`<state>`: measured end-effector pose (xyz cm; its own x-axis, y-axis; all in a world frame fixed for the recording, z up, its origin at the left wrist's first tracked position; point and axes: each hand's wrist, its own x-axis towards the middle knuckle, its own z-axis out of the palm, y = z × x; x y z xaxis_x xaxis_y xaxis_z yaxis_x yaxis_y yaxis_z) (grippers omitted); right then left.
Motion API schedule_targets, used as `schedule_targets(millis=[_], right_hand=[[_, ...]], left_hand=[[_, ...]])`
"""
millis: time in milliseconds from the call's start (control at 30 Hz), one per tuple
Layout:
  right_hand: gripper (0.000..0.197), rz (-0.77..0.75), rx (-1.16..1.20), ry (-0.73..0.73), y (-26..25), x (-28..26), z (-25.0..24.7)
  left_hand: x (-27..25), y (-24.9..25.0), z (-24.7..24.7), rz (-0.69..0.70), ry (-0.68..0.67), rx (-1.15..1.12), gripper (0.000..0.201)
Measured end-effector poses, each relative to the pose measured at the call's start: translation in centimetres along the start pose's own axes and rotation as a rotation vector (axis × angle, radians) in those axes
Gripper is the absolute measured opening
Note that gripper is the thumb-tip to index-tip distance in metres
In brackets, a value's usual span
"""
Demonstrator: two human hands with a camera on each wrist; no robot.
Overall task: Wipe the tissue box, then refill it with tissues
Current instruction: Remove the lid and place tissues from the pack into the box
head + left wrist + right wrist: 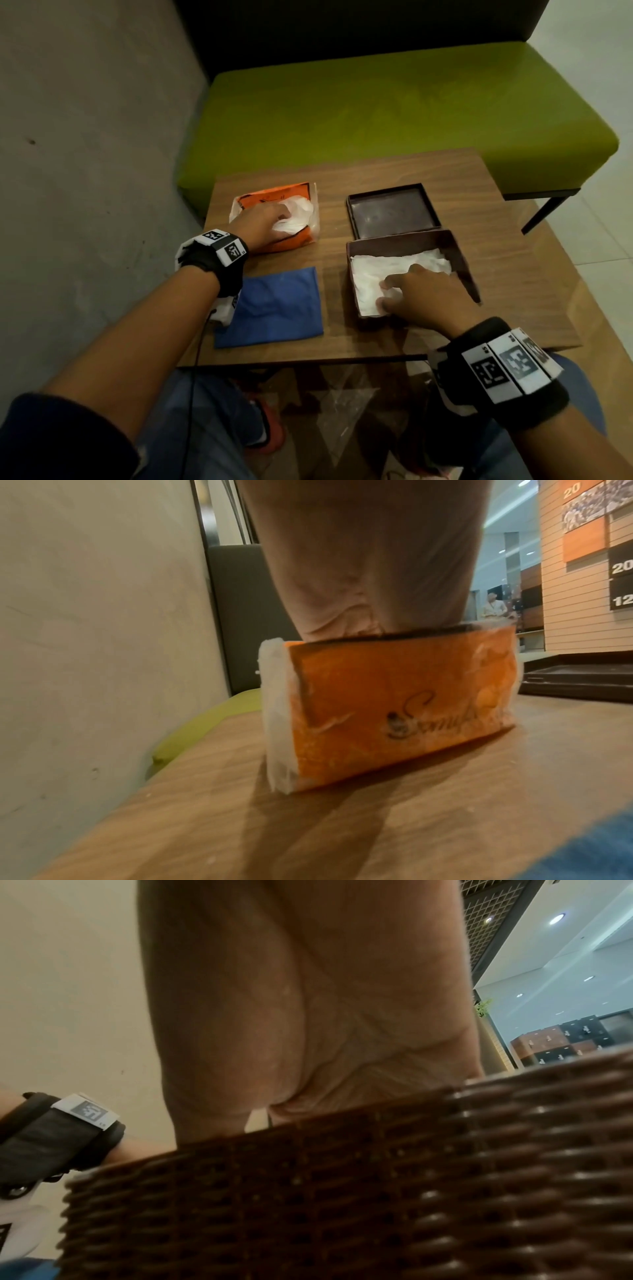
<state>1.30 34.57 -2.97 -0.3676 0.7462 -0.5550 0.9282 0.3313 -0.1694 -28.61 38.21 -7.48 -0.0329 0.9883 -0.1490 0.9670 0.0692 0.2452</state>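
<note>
— What is sitting beyond the brown wooden table (445,178)?
— A padded green bench with dark metal legs (394,113) is standing at the far side, backing onto a grey concrete wall (85,120).
— And on the right?
— Pale floor tiles (603,85) are showing there.

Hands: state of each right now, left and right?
Left hand: grips tissues in the orange pack.
Right hand: open, fingers pressing the tissues in the box.
</note>
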Motion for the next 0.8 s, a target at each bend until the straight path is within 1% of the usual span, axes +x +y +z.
schedule_targets(millis=[100,167,267,367,433,567,633,667,767,800], right_hand=[[0.043,-0.003,0.002,0.001,-0.01,-0.06,0.03],[0.044,-0.006,-0.002,0.005,0.04,-0.09,0.02],[0.044,-0.007,-0.003,0.01,0.04,-0.15,-0.04],[0.045,-0.004,-0.006,0.01,0.02,-0.18,-0.02],[0.045,-0.006,-0.008,0.016,0.05,-0.18,0.03],[0.044,-0.008,-0.01,0.025,0.03,-0.26,0.03],[0.044,-0.009,-0.008,0.028,0.04,-0.3,0.03],[0.044,-0.01,-0.007,0.028,0.06,-0.3,0.05],[0.044,-0.013,0.0,0.028,0.12,-0.33,0.08],[0.044,-0.014,0.001,0.03,0.12,-0.35,0.08]], left_hand=[[-0.08,-0.34,-0.07,0.012,0.024,0.018,0.029],[-0.14,-0.43,0.09,0.034,0.029,0.04,0.025],[-0.41,-0.53,0.18,0.025,0.054,0.016,0.023],[-0.67,-0.44,0.32,-0.032,0.121,-0.043,0.021],[-0.67,-0.09,0.44,-0.033,0.138,-0.016,0.019],[-0.56,0.21,0.68,0.002,0.12,0.11,0.02],[-0.53,0.04,0.77,-0.028,0.128,0.07,0.018],[-0.53,-0.01,0.69,-0.06,0.128,0.02,0.019],[-0.46,-0.09,0.09,-0.168,0.104,-0.124,0.035],[-0.44,-0.16,-0.18,-0.187,0.107,-0.156,0.037]])
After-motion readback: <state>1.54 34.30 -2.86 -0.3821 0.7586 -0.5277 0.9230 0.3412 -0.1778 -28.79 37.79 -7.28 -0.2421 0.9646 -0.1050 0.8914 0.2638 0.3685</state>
